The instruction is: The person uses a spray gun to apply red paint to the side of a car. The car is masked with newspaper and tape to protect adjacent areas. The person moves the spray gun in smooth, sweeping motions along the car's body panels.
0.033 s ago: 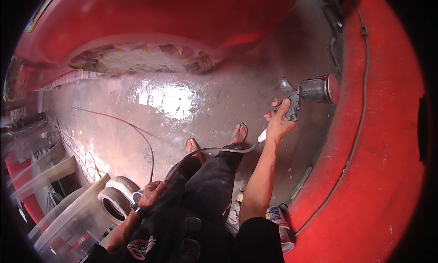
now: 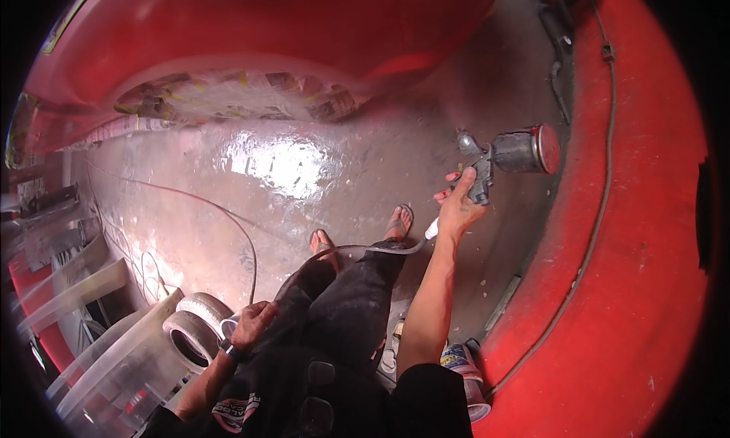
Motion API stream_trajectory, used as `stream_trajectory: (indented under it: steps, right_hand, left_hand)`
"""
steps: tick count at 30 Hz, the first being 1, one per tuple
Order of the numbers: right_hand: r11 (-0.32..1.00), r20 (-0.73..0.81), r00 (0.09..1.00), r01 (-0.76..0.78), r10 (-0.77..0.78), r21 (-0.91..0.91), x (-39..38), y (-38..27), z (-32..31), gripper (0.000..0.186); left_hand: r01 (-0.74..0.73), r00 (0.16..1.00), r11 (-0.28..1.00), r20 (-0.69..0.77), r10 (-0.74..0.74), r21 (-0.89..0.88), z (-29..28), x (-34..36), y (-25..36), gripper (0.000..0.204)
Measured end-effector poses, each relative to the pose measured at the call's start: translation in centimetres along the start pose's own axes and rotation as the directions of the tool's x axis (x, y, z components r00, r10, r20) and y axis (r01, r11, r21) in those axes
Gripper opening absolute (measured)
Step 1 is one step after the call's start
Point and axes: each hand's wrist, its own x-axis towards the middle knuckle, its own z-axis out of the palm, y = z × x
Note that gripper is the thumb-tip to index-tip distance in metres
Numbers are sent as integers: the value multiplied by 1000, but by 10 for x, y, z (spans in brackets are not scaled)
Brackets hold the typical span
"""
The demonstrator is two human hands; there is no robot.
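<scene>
My right hand point(image 2: 458, 210) is wrapped round the handle of a spray gun point(image 2: 479, 164), which lies tilted on its side in the air. Its dark paint cup point(image 2: 525, 150) with a red-stained lid points right, toward a red wall-like surface. From the white fitting point(image 2: 433, 229) below that hand, an air hose point(image 2: 357, 248) runs left across my legs. My left hand point(image 2: 256, 324) is closed round the hose near my left thigh. Ahead, a red car body panel point(image 2: 251, 27) curves across the far side, its wheel opening covered with masking newspaper point(image 2: 243, 97).
Worn tyres point(image 2: 190, 335) and pale curved panels point(image 2: 114, 354) stand at the left. The hose trails over the wet, shiny floor point(image 2: 190, 164). A cable point(image 2: 606, 157) lies along the red surface point(image 2: 646, 210) at right. Paint containers point(image 2: 465, 369) stand by my right arm.
My right hand and the spray gun have shifted slightly left, with the hose's fitting end moving along. My left hand stays in place.
</scene>
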Motion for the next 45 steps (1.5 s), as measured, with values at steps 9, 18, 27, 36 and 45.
stream_trajectory:
  steps: [9,18,27,36,45]
  right_hand:
    - [988,392,920,-55,-7,147,-79,70,29,49]
    - [900,192,924,-370,330,231,-53,149,74,49]
    - [881,134,930,-368,343,296,-109,125,89,46]
    - [890,427,899,-110,-101,443,-177,69,104,32]
    - [952,180,956,-260,231,161,-81,108,59,46]
  left_hand:
    - [67,997,985,-59,-58,160,-7,19,-45,47]
    - [103,984,990,-152,-88,95,-38,25,-82,48]
    - [83,989,996,-130,-76,45,-64,23,-112,53]
    - [33,991,999,-130,-32,8,-67,37,-100,52]
    - [43,995,986,-91,-29,158,-44,29,-66,54]
